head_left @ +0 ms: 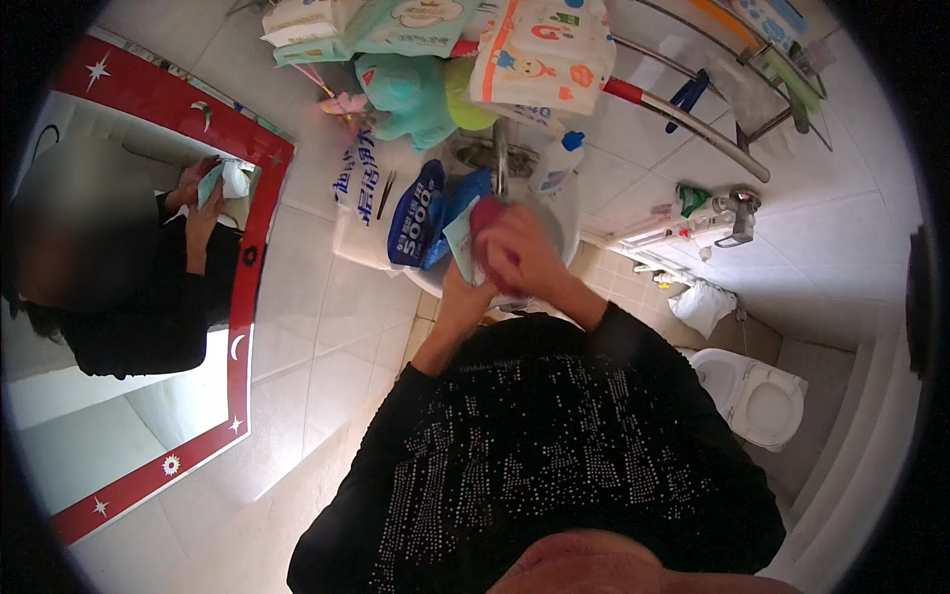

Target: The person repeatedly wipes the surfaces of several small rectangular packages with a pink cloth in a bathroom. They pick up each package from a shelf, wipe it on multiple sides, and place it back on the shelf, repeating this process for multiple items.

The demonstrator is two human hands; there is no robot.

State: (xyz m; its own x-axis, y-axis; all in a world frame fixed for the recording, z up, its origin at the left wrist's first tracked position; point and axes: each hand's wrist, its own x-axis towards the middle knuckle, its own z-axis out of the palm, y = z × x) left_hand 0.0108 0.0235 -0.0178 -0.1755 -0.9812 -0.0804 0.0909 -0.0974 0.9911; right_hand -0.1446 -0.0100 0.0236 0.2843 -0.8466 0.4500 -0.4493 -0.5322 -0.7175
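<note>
Both my hands are together over the white washbasin [564, 223]. My right hand [522, 252], blurred by motion, is closed on a dark pink, soft-looking piece [486, 212] that may be a cloth. Below and to its left, my left hand [465, 300] is closed against a pale green, flat piece [461, 238], perhaps a packet; most of its fingers are hidden. Just left of my hands lies a blue and white plastic package [416, 216]. The tap [501, 163] stands beyond them. The mirror [129, 267] also reflects the hands with the pale green piece.
Packs of wipes [544, 54] and a teal plush-like toy [406, 94] crowd the far side. A white bottle with a blue cap [556, 163] stands at the basin's right edge. Metal rails [693, 129] run along the right wall; a toilet [767, 401] is at lower right.
</note>
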